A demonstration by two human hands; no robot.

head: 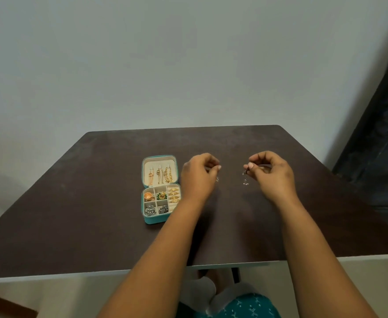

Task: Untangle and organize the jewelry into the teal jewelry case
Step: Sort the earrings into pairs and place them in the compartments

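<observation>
Pinching one small dangling earring apiece, the left hand (197, 175) and right hand (272, 173) hover apart above the dark table (96, 226). The right earring (245, 180) hangs clear of the fingertips; the left earring (217, 179) barely shows below the fingers. The teal jewelry case (160, 189) lies open at about nine o'clock from the left hand, most compartments already filled. A loose pinch could likely drop either piece onto the tabletop, and carrying one across may snag it on the chains in the lid or disturb the rings.
</observation>
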